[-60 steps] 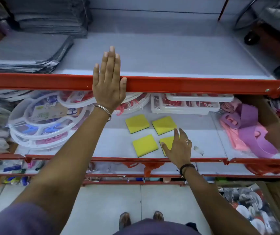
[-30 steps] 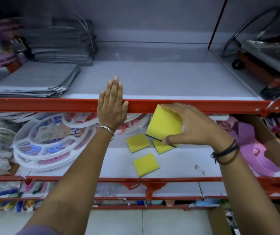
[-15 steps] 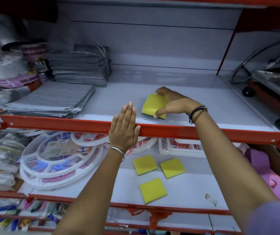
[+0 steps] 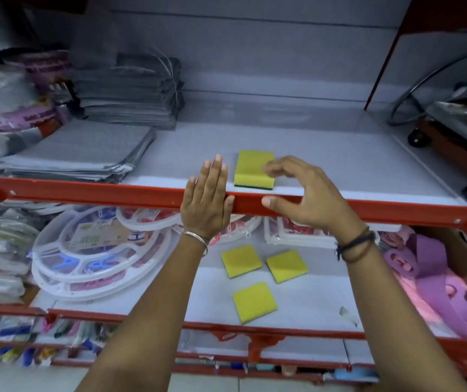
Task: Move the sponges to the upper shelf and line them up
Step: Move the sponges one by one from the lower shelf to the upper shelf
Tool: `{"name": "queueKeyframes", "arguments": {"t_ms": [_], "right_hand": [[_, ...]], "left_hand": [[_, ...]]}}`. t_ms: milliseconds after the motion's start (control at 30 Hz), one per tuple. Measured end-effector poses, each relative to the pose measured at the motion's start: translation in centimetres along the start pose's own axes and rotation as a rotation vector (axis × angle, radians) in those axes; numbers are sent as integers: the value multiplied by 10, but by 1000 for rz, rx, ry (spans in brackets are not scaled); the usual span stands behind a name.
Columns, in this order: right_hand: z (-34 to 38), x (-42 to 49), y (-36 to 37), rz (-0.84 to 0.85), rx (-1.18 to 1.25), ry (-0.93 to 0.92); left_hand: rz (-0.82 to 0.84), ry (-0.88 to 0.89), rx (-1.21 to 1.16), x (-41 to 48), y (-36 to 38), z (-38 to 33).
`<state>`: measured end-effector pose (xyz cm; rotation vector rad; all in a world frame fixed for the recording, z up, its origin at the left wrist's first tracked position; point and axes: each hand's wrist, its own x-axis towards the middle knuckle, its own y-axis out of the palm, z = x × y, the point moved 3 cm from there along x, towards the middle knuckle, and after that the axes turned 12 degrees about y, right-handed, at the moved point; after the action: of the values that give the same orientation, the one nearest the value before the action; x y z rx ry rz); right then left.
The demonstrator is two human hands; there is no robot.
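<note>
One yellow sponge with a dark green underside [image 4: 253, 169] lies flat on the upper shelf [image 4: 340, 165], near its red front rail. My right hand [image 4: 303, 196] hovers just right of it, fingers spread, holding nothing. My left hand [image 4: 207, 199] rests flat on the red rail, fingers together and reaching onto the shelf, left of that sponge. Three more yellow sponges lie on the lower shelf [image 4: 311, 304]: a left sponge [image 4: 241, 260], a right sponge [image 4: 286, 265] and a front sponge [image 4: 254, 302].
Stacks of grey cloths [image 4: 85, 151] fill the upper shelf's left side. A wheeled metal item [image 4: 453, 128] stands at the right. On the lower shelf are white round plastic hangers [image 4: 90, 258] at left, white trays [image 4: 297, 233] behind and pink and purple items [image 4: 430, 278] at right.
My right hand lifted one sponge from the lower shelf, set it on the upper shelf and has let go, drawing back to the right. My left hand stayed on the rail.
</note>
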<state>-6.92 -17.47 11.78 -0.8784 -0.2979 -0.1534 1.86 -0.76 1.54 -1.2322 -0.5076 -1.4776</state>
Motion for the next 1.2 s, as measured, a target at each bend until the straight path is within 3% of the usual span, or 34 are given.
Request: {"name": "queueKeyframes", "arguments": {"t_ms": [100,233,400,533,600,733,900,1200], "right_hand": [[-7,-52,26,21,54,-9],[-50,-90,88,219,3,160],[-113,-99,166,492,-281,346],[-144,-101,209,792,-479,324],[-152,-101,218,857,-550,309],[-153,-96,216,784,-529,328],[-131,-93,181,581,-433,507],[-24,-86,37,456,-389,564]], "left_hand": [[9,-15,-15,-1,-3,-1],[15,-40,1,1,0,1],[20,-58,23,2,3,2],[8,-67,18,2,4,3],[3,-71,16,2,4,3],[-3,-77,12,3,4,3],[8,-75,19,4,3,2],[55,-106,-5,8,-2,4]]}}
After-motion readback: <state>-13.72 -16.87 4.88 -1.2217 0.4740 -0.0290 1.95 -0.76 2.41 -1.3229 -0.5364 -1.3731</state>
